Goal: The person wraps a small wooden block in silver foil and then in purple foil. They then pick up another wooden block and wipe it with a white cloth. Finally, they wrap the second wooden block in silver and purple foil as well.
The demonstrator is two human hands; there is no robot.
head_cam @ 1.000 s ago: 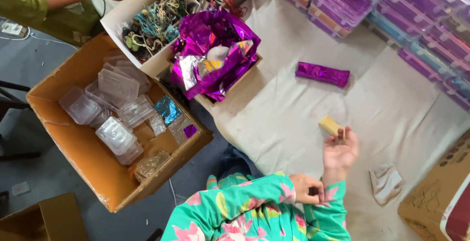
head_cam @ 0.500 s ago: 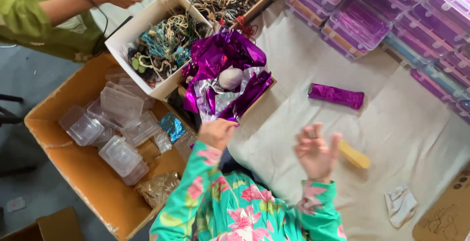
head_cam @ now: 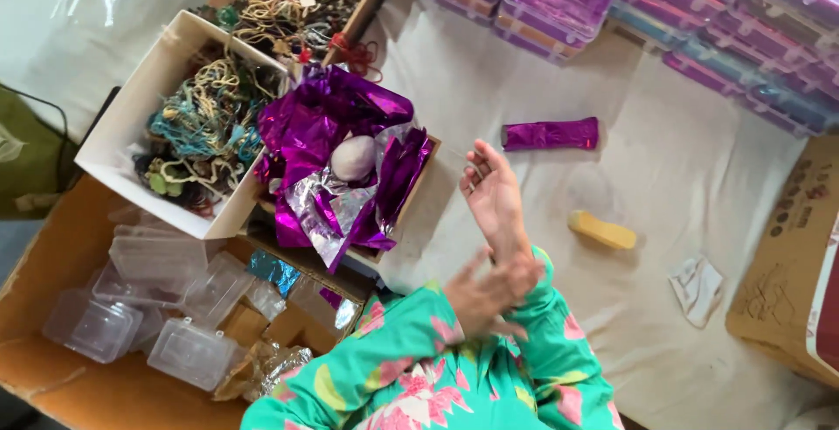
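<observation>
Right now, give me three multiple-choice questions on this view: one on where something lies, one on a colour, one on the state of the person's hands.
1. Where does the yellow oblong block lie?
A. On the pale cloth, right of the raised hand
B. Inside the cardboard box of clear plastic cases
C. On the stacked lidded boxes

2. What colour is the crumpled foil around the pale egg-shaped object?
A. Gold
B. Purple with a silver underside
C. Green

3. What are the hands doing?
A. Each grips a clear case
B. The left hand touches the right forearm; the right hand is open and empty
C. Both lie flat on the cloth

Answers: 1 A, the block rests on bare cloth; 2 B, the foil shows purple and silver; 3 B, neither hand holds anything.
</observation>
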